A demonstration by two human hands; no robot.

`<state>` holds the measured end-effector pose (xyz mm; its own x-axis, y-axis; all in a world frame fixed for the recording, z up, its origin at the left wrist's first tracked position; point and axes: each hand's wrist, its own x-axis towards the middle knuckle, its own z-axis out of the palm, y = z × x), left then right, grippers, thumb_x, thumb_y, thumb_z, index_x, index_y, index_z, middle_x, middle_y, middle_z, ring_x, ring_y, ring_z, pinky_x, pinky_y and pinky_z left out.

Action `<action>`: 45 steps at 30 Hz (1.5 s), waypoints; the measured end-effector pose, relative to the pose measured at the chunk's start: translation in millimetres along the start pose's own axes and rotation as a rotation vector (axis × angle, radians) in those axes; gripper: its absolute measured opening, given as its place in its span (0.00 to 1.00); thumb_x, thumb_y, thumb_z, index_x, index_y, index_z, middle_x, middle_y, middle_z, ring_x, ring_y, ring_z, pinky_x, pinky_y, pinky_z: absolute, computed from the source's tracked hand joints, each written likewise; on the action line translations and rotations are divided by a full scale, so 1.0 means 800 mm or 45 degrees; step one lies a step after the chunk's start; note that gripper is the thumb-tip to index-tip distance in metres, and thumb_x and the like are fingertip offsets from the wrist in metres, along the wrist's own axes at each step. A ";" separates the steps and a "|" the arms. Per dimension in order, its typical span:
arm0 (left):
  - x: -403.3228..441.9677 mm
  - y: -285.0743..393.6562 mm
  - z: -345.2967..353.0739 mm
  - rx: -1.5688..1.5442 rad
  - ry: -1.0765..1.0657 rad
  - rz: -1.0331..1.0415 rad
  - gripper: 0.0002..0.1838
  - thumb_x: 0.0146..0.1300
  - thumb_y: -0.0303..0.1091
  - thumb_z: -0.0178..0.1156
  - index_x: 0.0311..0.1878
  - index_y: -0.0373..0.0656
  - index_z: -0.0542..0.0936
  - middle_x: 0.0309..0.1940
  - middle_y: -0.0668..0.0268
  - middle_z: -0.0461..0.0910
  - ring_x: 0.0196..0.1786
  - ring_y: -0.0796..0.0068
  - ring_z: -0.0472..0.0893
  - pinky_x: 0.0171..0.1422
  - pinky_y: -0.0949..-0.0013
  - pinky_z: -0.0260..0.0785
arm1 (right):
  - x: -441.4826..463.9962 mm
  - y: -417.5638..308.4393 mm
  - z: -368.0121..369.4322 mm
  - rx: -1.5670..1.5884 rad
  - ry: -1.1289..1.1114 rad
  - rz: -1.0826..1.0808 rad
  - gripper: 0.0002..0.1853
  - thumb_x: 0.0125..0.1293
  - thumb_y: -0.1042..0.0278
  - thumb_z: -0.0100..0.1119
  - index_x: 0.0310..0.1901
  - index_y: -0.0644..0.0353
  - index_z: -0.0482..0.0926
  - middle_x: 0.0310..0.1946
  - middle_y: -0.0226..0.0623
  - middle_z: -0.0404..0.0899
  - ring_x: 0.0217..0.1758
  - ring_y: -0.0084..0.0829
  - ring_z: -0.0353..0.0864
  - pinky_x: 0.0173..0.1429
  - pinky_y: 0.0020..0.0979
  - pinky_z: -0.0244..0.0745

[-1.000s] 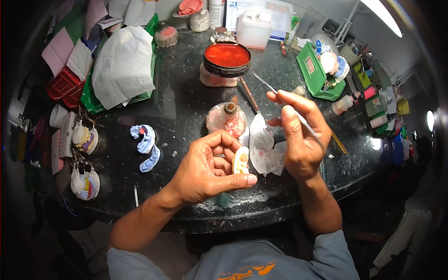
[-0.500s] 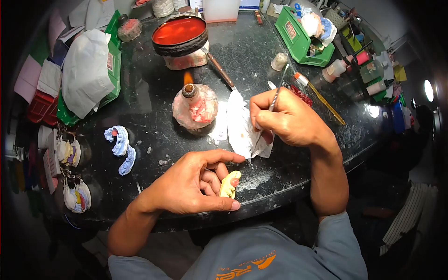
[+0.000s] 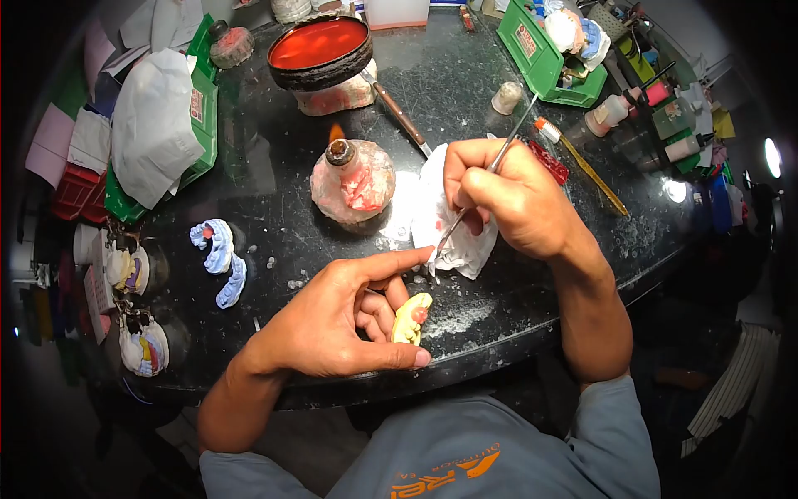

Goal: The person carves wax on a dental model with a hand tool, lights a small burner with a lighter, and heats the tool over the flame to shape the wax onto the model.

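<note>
My left hand [image 3: 341, 320] holds a small yellow dental model [image 3: 410, 319] with a pink patch, between thumb and curled fingers. Its index finger stretches out to the edge of a crumpled white tissue [image 3: 465, 252]. In my right hand [image 3: 511, 195] is a thin metal instrument [image 3: 516, 133], pinched like a pen, with its lower tip on the tissue beside that index fingertip. Just left of the tissue stands a round burner [image 3: 353, 187] with a small flame at its neck.
A dish of red wax [image 3: 320, 46] rests on a stand behind the burner. A wooden-handled knife [image 3: 399, 114] lies beside it. Blue dental models [image 3: 218, 249] lie at the left. Green bins [image 3: 540, 58] stand at the back right and back left. An orange-capped brush [image 3: 594, 176] lies right.
The view has shifted, showing the burner flame clearly. My right hand has lowered the instrument to the tissue, and my left index finger has stretched out to it.
</note>
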<state>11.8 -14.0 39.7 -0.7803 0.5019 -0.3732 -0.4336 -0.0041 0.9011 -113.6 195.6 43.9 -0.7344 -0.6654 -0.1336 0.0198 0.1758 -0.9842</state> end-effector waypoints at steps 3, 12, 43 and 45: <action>0.000 0.000 -0.002 -0.004 0.019 -0.001 0.46 0.50 0.18 0.78 0.73 0.31 0.67 0.37 0.71 0.78 0.36 0.90 0.78 0.39 0.85 0.72 | -0.001 -0.006 -0.004 0.008 0.225 -0.090 0.13 0.66 0.69 0.48 0.23 0.62 0.74 0.20 0.28 0.73 0.21 0.18 0.70 0.27 0.25 0.65; 0.000 0.006 -0.007 -0.236 0.064 0.060 0.35 0.55 0.18 0.74 0.64 0.32 0.69 0.45 0.56 0.83 0.44 0.73 0.87 0.50 0.73 0.82 | -0.019 -0.020 0.006 0.191 0.278 -0.483 0.14 0.69 0.71 0.50 0.44 0.71 0.83 0.36 0.42 0.87 0.39 0.25 0.84 0.42 0.24 0.75; -0.001 -0.004 -0.012 -0.507 0.252 0.411 0.30 0.53 0.20 0.77 0.57 0.34 0.73 0.47 0.55 0.83 0.49 0.71 0.86 0.51 0.68 0.84 | -0.045 -0.014 0.061 -0.105 0.141 -0.975 0.09 0.56 0.87 0.53 0.32 0.62 0.66 0.27 0.38 0.72 0.55 0.40 0.76 0.63 0.57 0.83; -0.001 -0.004 -0.012 -0.508 0.261 0.411 0.29 0.52 0.21 0.77 0.56 0.34 0.73 0.47 0.56 0.83 0.48 0.73 0.86 0.50 0.70 0.84 | -0.045 -0.014 0.060 -0.099 0.127 -0.969 0.10 0.56 0.88 0.53 0.32 0.62 0.66 0.27 0.38 0.72 0.55 0.40 0.76 0.62 0.56 0.84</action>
<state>9.7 -23.0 34.7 -0.9564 0.2422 -0.1631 -0.2638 -0.4771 0.8383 -54.8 182.3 54.0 -0.5848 -0.5554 0.5913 -0.5600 -0.2510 -0.7896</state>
